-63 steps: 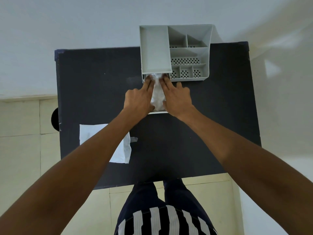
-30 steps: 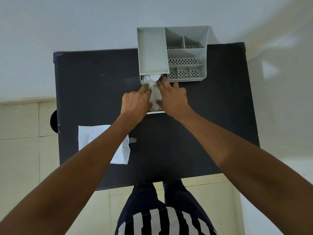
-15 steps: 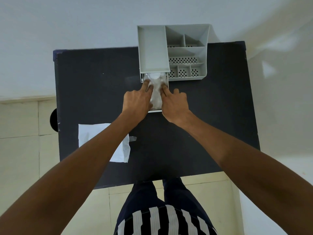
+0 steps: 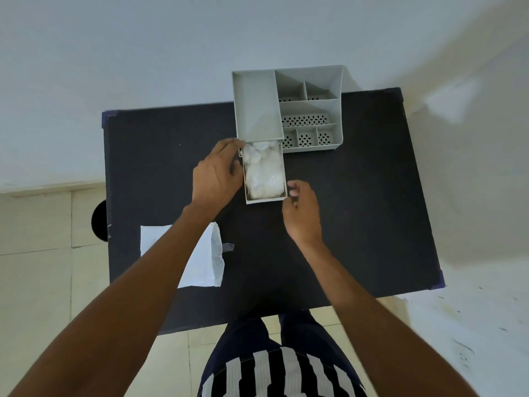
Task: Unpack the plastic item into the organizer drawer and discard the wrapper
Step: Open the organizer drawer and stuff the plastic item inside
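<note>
A grey organizer [image 4: 310,110] stands at the far edge of the black table [image 4: 357,210]. Its drawer [image 4: 266,199] is pulled out toward me and holds a heap of clear white plastic items [image 4: 263,173]. My left hand [image 4: 216,176] rests against the drawer's left side, fingers reaching to its back corner. My right hand [image 4: 302,213] hovers just off the drawer's front right corner, fingers loosely curled and holding nothing. The white wrapper [image 4: 206,259] lies flat on the near left of the table, partly under my left forearm.
A small grey scrap [image 4: 228,247] lies beside the wrapper. A dark round object [image 4: 98,223] sits off the table's left edge. Pale walls run behind and to the right of the table. Tiled floor lies below.
Both hands were pressing the plastic items down into the drawer. Now the right hand has pulled back out to the front right corner, and the left has shifted to the drawer's left side.
</note>
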